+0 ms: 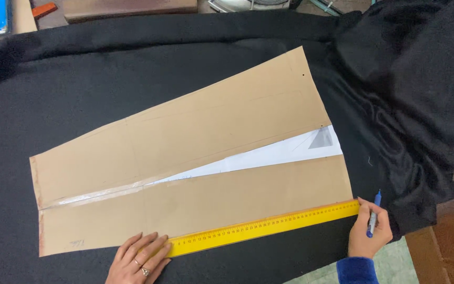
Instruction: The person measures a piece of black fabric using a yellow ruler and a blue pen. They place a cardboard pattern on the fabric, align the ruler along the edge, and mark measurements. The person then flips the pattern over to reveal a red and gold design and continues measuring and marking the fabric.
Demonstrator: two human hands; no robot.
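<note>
A: Head view, far left: black fabric (80, 94) spread over the tabletop, brown card pattern (185, 158) lying flat on it.

B: Left hand (138, 259)?

A: Fingers released, spread flat, pressing the yellow ruler (264, 226) at its left end, along the pattern's lower edge.

B: Right side?

A: Right hand (368, 229) at the ruler's far end, fingers clenched round a blue pen (374, 215), tip upward.

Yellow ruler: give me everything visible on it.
The yellow ruler is a long, flat, stiff-looking strip with black graduations along its upper edge. It lies on the black cloth, tilted, right end higher, along the lower edge of the brown cardboard pattern. The left hand presses its left end flat; the right hand, holding a blue pen, touches its right end.
</note>
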